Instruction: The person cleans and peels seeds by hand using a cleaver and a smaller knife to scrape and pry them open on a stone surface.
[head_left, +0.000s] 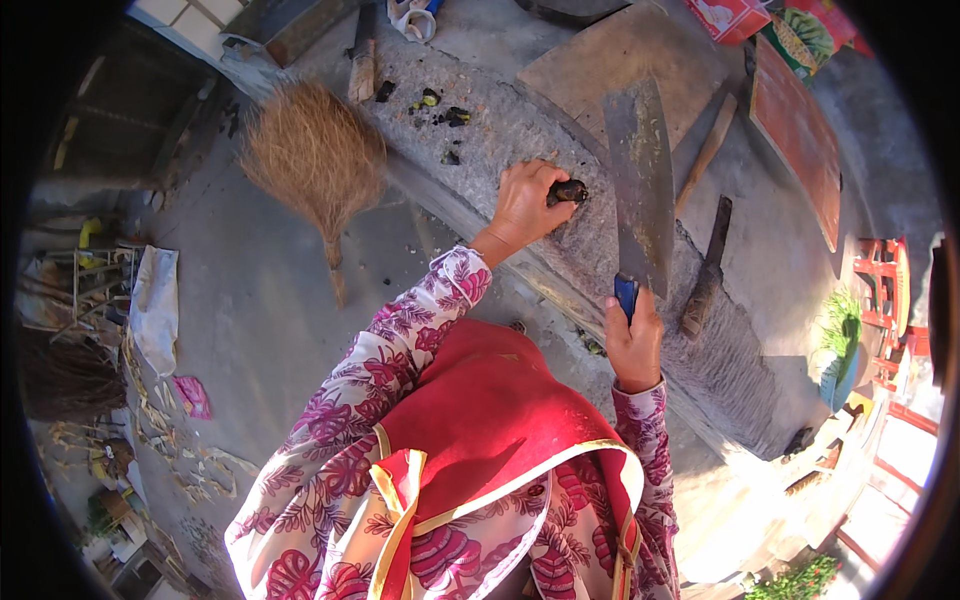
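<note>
My left hand (525, 196) grips a short, dark, blackened piece (573, 190) on a long rough stone slab (502, 131); its exact kind is unclear, and the fingers cover part of it. In my right hand (636, 343) is the blue handle (625, 292) of a large broad-bladed knife (641, 172). Its stained blade points away from me, to the right of my left hand and apart from the dark piece. Beyond my left hand, several small black chunks (456, 116) lie scattered on the slab, some with yellow-green insides.
A straw broom (315, 150) lies left of the slab. A wooden-handled tool (363, 71) rests at its far end, another (705, 289) to the right of my knife. Past the slab are a wooden board (622, 64), a stick (706, 150) and a reddish board (796, 139).
</note>
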